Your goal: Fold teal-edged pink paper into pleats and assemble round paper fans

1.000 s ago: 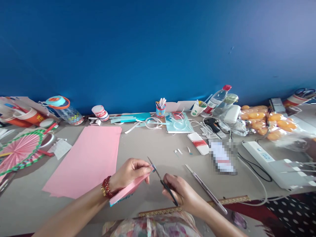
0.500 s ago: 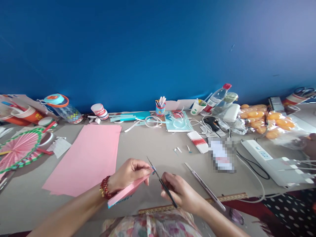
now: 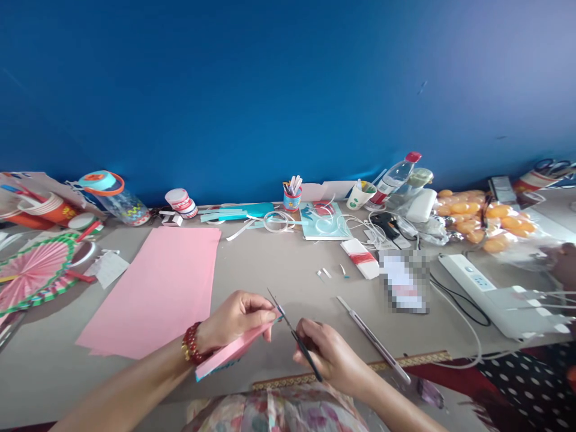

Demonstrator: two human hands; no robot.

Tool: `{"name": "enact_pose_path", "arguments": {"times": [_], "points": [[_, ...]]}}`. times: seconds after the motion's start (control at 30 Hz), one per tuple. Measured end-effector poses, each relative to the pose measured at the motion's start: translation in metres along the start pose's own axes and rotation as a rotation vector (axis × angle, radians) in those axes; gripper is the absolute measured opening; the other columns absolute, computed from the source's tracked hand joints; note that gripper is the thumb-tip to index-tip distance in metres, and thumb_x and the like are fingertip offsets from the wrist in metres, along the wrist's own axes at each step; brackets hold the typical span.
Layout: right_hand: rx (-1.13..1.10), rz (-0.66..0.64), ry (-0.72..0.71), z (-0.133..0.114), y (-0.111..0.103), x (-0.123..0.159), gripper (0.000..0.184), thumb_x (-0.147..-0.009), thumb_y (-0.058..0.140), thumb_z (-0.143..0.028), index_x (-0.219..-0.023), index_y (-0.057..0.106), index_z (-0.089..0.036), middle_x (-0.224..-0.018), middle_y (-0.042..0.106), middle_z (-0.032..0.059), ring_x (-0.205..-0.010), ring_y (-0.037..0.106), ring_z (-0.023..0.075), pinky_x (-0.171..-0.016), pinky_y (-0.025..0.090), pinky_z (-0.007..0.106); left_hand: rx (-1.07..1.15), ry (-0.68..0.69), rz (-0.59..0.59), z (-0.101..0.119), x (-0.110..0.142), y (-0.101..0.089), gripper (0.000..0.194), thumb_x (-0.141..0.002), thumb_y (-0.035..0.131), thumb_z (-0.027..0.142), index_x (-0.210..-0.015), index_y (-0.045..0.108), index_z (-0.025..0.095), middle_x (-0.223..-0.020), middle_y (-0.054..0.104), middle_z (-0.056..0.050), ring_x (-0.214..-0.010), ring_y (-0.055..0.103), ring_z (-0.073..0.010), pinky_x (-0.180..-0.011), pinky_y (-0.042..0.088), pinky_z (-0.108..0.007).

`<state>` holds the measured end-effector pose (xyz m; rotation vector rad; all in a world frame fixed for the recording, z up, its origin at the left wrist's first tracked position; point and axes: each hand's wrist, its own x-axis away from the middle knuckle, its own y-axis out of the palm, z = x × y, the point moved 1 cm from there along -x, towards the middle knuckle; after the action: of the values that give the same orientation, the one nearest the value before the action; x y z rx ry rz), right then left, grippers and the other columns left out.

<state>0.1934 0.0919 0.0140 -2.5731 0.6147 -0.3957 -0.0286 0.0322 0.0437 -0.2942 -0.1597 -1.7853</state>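
Between the fingers of my left hand (image 3: 245, 315) is a folded strip of pink paper (image 3: 236, 348) with a blue edge along its underside. My right hand (image 3: 321, 351) is closed round the black handles of a pair of scissors (image 3: 302, 347). The blades point up and away, and they meet the paper's far end just past my left fingertips. How far apart the blades stand is hard to tell. A stack of pink paper sheets (image 3: 157, 288) lies flat on the table beyond my left forearm.
A craft knife (image 3: 375, 342) lies right of my right hand. Small paper scraps (image 3: 327, 273) dot the table ahead. A white power strip (image 3: 481, 294) with cables is at the right, a pleated pink fan (image 3: 36, 273) at the left. A bottle (image 3: 393, 180) and cups stand along the blue wall.
Both hands stay nearly in place. The scissors have shifted very slightly at the paper's far end, and the right hand has dipped a little toward me.
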Motion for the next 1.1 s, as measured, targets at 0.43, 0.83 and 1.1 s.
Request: {"name": "enact_pose_path", "arguments": {"times": [0.43,0.83,1.1], "points": [[0.027,0.017,-0.025,-0.003,-0.004,0.001,0.043,-0.089,0.050,-0.060,-0.075,0.034,-0.023,-0.066,0.037,-0.0062,-0.058,0.032,0.0116,-0.056,0.024,0.025,-0.041,0.015,0.011,-0.001,-0.001,0.005,0.039,-0.091,0.056,0.040,-0.068,0.072,0.014,-0.063,0.068,-0.003,-0.061,0.051,-0.0111,-0.063,0.037,-0.022],[-0.026,0.176,0.030,-0.008,-0.029,-0.006,0.031,-0.091,0.050,-0.049,-0.078,0.043,-0.021,-0.067,0.045,-0.0039,-0.057,0.038,0.0111,-0.053,0.030,0.023,-0.086,0.186,-0.019,-0.003,-0.001,0.015,0.036,-0.093,0.055,0.039,-0.077,0.074,0.014,-0.073,0.072,-0.005,-0.068,0.060,-0.0131,-0.067,0.044,-0.022],[0.495,0.361,0.261,0.035,-0.047,-0.011,0.033,-0.085,0.057,-0.053,-0.075,0.047,-0.023,-0.067,0.057,-0.0018,-0.057,0.051,0.0148,-0.053,0.029,0.025,-0.057,0.484,0.068,-0.006,0.002,0.011,0.020,-0.094,0.058,0.028,-0.099,0.074,0.018,-0.080,0.075,-0.008,-0.079,0.068,-0.0168,-0.082,0.052,-0.031]]}}
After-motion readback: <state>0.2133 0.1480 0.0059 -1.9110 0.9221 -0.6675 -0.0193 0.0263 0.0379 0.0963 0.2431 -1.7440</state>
